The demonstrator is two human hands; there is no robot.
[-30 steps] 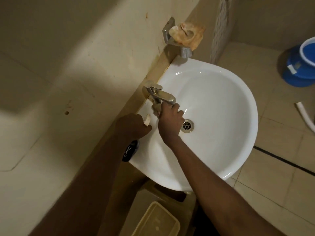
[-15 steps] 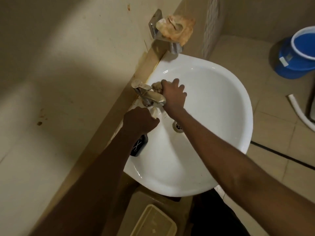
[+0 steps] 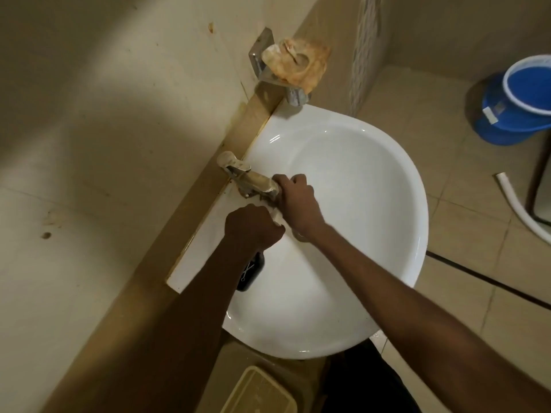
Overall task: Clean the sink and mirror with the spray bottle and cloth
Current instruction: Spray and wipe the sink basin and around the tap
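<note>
The white sink (image 3: 372, 180) is fixed to the tiled wall, with a metal faucet (image 3: 247, 177) at its back rim. My left hand (image 3: 253, 228) grips a dark spray bottle (image 3: 250, 272) over the sink's left rim; its pale nozzle (image 3: 275, 217) pokes out beside my knuckles. My right hand (image 3: 298, 201) is curled in a fist at the tip of the faucet spout, holding the cloth, which is almost wholly hidden in the fist. My right wrist covers most of the drain. The mirror is out of view.
An orange-stained rag (image 3: 298, 62) lies on a metal wall holder above the sink. A blue bucket (image 3: 521, 99) and a white pipe (image 3: 518, 210) are on the floor at the right. A beige bin (image 3: 259, 391) stands below the sink.
My right hand slid from the far side of the faucet back to the spout's tip. My left hand with the bottle stayed beside the faucet.
</note>
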